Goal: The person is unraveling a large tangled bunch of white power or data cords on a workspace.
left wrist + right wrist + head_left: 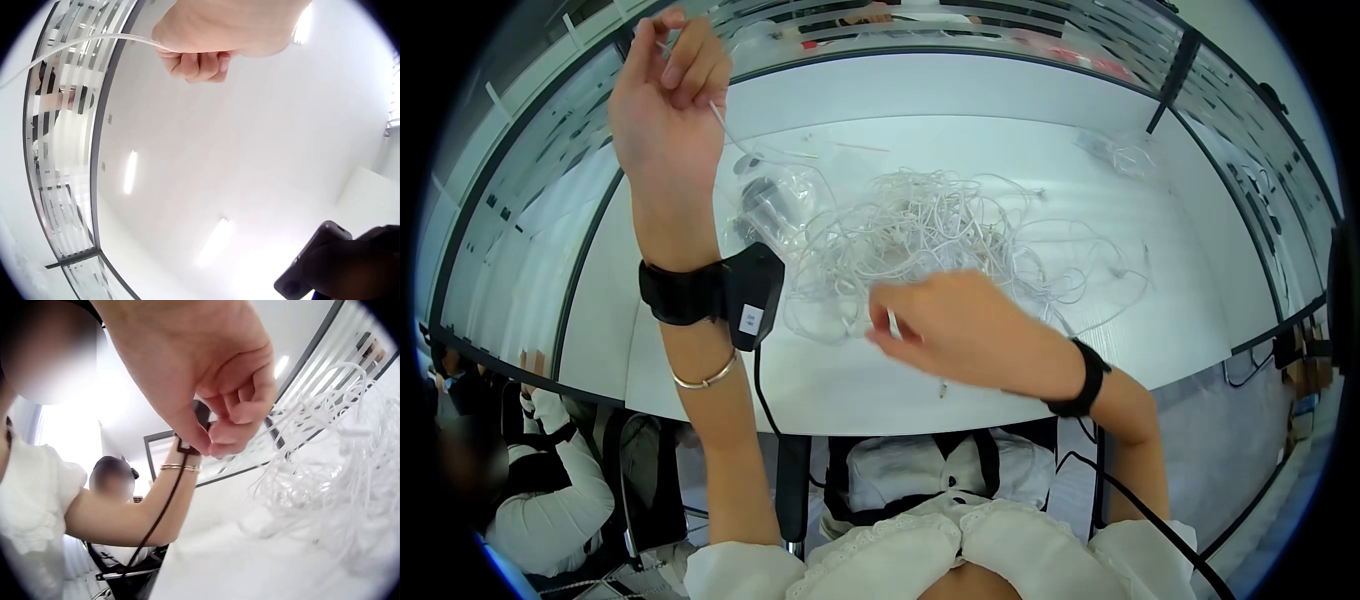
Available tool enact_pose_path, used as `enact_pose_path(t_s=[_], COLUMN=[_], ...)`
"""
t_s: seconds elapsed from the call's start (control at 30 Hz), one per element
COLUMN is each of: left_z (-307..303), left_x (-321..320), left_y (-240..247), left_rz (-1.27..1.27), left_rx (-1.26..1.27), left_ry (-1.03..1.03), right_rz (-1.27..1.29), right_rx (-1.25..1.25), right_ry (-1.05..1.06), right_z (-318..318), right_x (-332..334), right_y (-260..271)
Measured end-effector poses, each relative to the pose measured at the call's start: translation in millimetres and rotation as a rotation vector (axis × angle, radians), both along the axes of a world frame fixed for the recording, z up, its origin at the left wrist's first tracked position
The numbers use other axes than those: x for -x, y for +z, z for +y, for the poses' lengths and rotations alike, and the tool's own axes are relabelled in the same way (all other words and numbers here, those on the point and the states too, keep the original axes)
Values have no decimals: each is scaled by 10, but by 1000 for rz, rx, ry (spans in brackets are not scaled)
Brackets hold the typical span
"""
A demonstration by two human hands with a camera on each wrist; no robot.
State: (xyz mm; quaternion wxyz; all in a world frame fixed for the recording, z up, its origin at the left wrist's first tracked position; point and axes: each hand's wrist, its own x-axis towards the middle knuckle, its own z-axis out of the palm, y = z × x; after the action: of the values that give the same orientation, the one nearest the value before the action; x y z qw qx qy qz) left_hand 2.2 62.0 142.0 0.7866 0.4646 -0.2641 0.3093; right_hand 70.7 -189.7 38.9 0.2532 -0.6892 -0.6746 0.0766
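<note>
Raised high at the left of the head view, the left hand (668,130) grips a white cable (719,119) that trails down toward the table. In the left wrist view the curled left hand (219,31) has the same cable (94,37) running off to the left. A tangled pile of white cables (930,225) lies mid-table. The right hand (965,325) hovers at the pile's near side. Seen in the right wrist view, the right hand (212,381) has curled fingers with thumb and fingertips together, no object visible between them; the pile (350,450) is beside it.
Clear plastic bags (785,205) lie left of the pile, and another bag (1122,152) lies at the back right. Partitions with striped glass (960,52) enclose the white table (880,385). A seated person (550,490) is at the lower left. Black wires hang from the wrist devices.
</note>
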Motion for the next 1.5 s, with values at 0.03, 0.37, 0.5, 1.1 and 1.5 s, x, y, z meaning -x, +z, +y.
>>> enact_pose_path(t_s=[0.03, 0.37, 0.5, 1.1, 1.5], left_z=[10, 61, 165, 44, 292], left_x=[-12, 84, 148, -37, -296], left_y=[-55, -128, -151, -242, -553], left_rz=[4, -24, 7, 51, 280], left_rx=[-11, 2, 4, 24, 9], left_ry=[42, 146, 134, 12, 488], right_rz=[-51, -220, -91, 246, -87], right_rx=[21, -89, -13, -90, -293], right_ry=[-7, -120, -146, -52, 19], right_z=[-70, 87, 65, 891, 572], right_x=[49, -6, -79, -633, -531], right_y=[-44, -452, -268, -69, -238])
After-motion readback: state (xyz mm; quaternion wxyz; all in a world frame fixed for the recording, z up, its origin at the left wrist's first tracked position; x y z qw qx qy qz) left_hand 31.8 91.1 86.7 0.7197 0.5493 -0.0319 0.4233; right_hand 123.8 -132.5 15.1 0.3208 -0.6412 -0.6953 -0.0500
